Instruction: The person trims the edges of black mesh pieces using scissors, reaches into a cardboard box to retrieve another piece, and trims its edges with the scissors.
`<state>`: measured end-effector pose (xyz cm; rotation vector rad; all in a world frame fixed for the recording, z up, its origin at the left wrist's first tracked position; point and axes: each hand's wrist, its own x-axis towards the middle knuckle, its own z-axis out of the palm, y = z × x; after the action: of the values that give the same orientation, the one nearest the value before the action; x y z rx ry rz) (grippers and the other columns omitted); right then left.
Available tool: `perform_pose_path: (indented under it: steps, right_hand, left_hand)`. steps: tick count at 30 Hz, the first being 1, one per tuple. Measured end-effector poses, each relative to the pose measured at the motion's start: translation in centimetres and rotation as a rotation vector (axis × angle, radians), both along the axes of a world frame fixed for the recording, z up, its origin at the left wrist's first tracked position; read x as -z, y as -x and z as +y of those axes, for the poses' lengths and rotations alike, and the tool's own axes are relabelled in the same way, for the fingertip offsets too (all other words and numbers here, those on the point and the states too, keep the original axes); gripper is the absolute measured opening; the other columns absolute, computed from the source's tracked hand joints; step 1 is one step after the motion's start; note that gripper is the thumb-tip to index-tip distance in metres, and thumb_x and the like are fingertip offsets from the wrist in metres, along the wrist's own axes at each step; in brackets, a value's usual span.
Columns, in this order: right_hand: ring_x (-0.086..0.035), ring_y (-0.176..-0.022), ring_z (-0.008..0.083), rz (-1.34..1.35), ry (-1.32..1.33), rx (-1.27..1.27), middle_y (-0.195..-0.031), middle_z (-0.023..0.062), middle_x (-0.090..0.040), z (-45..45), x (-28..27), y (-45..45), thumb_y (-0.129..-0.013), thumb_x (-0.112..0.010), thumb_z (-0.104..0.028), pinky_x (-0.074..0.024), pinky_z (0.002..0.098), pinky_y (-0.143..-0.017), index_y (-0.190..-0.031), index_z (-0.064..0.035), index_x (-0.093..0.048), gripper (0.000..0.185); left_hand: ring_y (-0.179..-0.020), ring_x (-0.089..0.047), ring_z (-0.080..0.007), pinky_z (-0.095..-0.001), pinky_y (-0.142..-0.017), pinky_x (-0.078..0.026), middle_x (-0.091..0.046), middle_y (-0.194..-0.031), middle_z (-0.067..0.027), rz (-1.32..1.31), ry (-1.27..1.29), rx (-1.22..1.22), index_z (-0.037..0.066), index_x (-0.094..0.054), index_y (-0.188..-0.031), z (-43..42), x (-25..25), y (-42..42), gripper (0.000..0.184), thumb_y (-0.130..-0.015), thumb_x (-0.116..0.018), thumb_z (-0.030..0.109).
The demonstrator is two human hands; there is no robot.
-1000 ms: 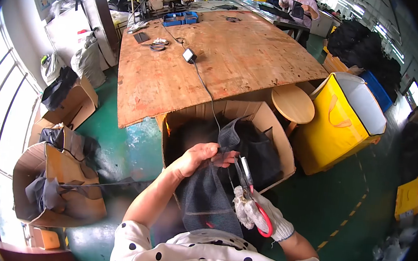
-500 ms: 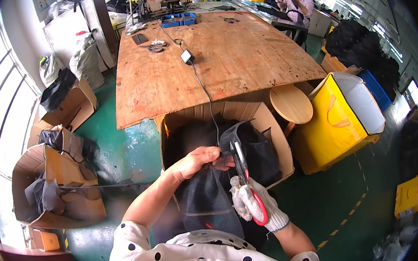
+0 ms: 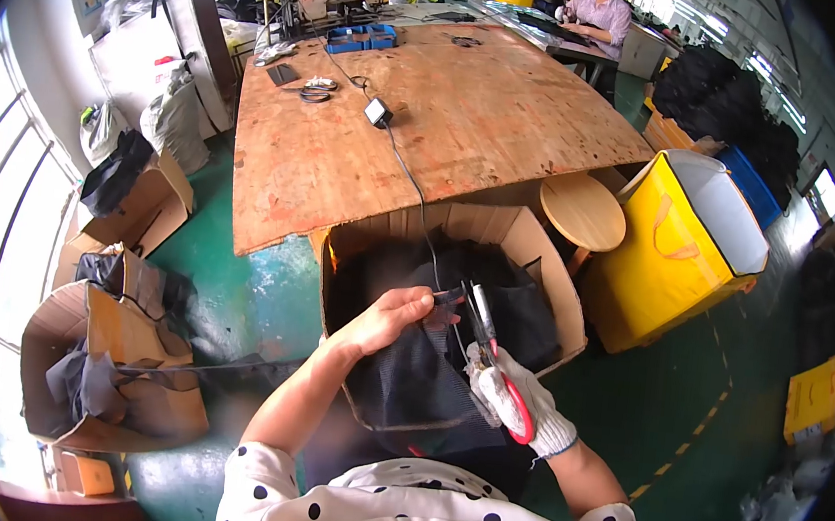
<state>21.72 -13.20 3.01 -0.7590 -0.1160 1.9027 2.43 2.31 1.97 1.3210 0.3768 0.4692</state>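
My left hand (image 3: 392, 320), bare, pinches the end of a narrow black strip (image 3: 448, 296) between thumb and fingers. Black mesh fabric (image 3: 416, 381) hangs below that hand, over the near side of a cardboard box (image 3: 531, 233). In my right hand (image 3: 514, 405), which wears a white knit glove, is a pair of scissors (image 3: 519, 411) with red handles. The blades point up and away from me, slightly apart, just right of the strip. More black fabric (image 3: 524, 306) fills the box beneath both hands.
A wooden table (image 3: 395, 178) stands beyond the box, with a cable running down from it. At right are a round stool (image 3: 583, 211) and a yellow bag (image 3: 652, 273). Another cardboard box (image 3: 144, 385) sits at left. A person (image 3: 601, 22) works at the back.
The raised black fabric beside the scissors has dropped into the box. The blades have parted a little and sit just clear of the strip. The person at the back has lowered their hands.
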Motion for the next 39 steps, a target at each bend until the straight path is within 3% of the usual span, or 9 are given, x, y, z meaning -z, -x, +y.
perform_pose_path:
  steps: [3,12,19,22,25,30,33,35,39]
  right_hand:
    - [-0.046,-0.062,0.0088,0.764,0.369,0.092,-0.072,0.0019,-0.045,0.5,0.1,0.3,-0.093,-0.054,-0.021,-0.0449,0.0203,-0.059,-0.095,-0.0045,-0.056,0.017]
    - [-0.048,-0.06,0.0075,-0.086,-0.087,-0.119,-0.069,0.001,-0.046,0.0,0.3,0.4,-0.095,-0.048,-0.026,-0.0461,0.0185,-0.056,-0.098,-0.0072,-0.054,0.02]
    - [-0.054,-0.063,0.0085,-0.206,-0.153,-0.081,-0.071,0.0023,-0.049,0.0,1.8,0.1,-0.095,-0.047,-0.025,-0.0501,0.0192,-0.058,-0.1,-0.0054,-0.051,0.021]
    - [-0.053,-0.063,0.0083,0.318,-0.039,-0.097,-0.071,0.0031,-0.048,0.2,2.6,-0.1,-0.094,-0.048,-0.023,-0.0497,0.0185,-0.058,-0.101,-0.0047,-0.049,0.02]
    - [-0.053,-0.056,0.0087,-0.195,-0.173,-0.106,-0.067,0.0019,-0.049,-0.1,1.5,0.1,-0.095,-0.045,-0.024,-0.0485,0.0197,-0.051,-0.099,-0.0066,-0.048,0.018]
    - [-0.05,-0.041,0.0116,0.274,-0.084,-0.015,-0.061,-0.0017,-0.05,0.8,1.4,-0.5,-0.095,-0.041,-0.032,-0.0414,0.0249,-0.033,-0.096,-0.0115,-0.047,0.022]
    - [-0.055,-0.065,0.01,-0.167,-0.493,0.084,-0.079,-0.0001,-0.053,1.6,2.1,-1.1,-0.088,-0.058,-0.026,-0.0485,0.0229,-0.056,-0.11,-0.0086,-0.045,0.031]
    - [-0.049,-0.087,0.0077,-1.168,-0.689,0.129,-0.096,-0.0001,-0.048,0.9,2.5,-0.7,-0.077,-0.072,-0.013,-0.0437,0.0228,-0.078,-0.126,-0.006,-0.039,0.059]
    - [-0.052,-0.078,0.0109,-1.538,-0.622,0.177,-0.088,0.0016,-0.049,1.0,0.9,1.6,-0.08,-0.062,-0.008,-0.0463,0.0254,-0.069,-0.119,-0.0064,-0.043,0.043]
  left_hand:
    - [-0.101,-0.054,-0.0156,-0.0294,-0.09,-0.04,-0.062,-0.108,-0.0103,0.013,-0.059,0.016,0.0,-0.055,-0.094,-0.2,0.1,-0.2,0.034,-0.097,-0.042,0.032]
    - [-0.096,-0.054,-0.0148,-0.0294,-0.088,-0.041,-0.063,-0.104,-0.0104,0.02,-0.101,0.037,-0.001,-0.056,-0.095,-0.7,0.0,-0.4,0.034,-0.098,-0.042,0.03]
    - [-0.092,-0.053,-0.0131,-0.0286,-0.087,-0.041,-0.063,-0.101,-0.009,0.035,-0.151,0.054,-0.001,-0.057,-0.096,-0.6,-0.2,-0.3,0.035,-0.098,-0.041,0.031]
    - [-0.091,-0.053,-0.0128,-0.0283,-0.088,-0.041,-0.063,-0.099,-0.0076,0.029,-0.138,0.05,0.0,-0.058,-0.096,-0.7,0.0,-0.4,0.036,-0.098,-0.042,0.031]
    - [-0.091,-0.053,-0.0129,-0.0281,-0.087,-0.041,-0.063,-0.098,-0.007,0.017,-0.141,0.055,-0.001,-0.058,-0.097,-0.6,0.4,-0.4,0.036,-0.097,-0.042,0.032]
    - [-0.089,-0.054,-0.0125,-0.0281,-0.085,-0.042,-0.063,-0.097,-0.0065,0.003,-0.138,-0.033,-0.002,-0.058,-0.099,-0.8,1.4,-0.9,0.036,-0.097,-0.043,0.03]
    - [-0.084,-0.056,-0.0129,-0.0286,-0.08,-0.045,-0.063,-0.091,-0.0073,0.076,-0.279,-0.088,-0.003,-0.057,-0.099,-0.9,1.1,-1.1,0.034,-0.097,-0.044,0.028]
    - [-0.08,-0.057,-0.0133,-0.029,-0.077,-0.046,-0.063,-0.087,-0.0078,0.127,-0.348,-0.098,-0.003,-0.057,-0.099,-1.1,0.5,-1.2,0.033,-0.096,-0.045,0.027]
    - [-0.068,-0.059,-0.0134,-0.0291,-0.066,-0.049,-0.064,-0.083,-0.0079,0.178,-0.416,-0.058,-0.002,-0.056,-0.104,-1.7,-0.2,-1.7,0.023,-0.094,-0.049,0.017]
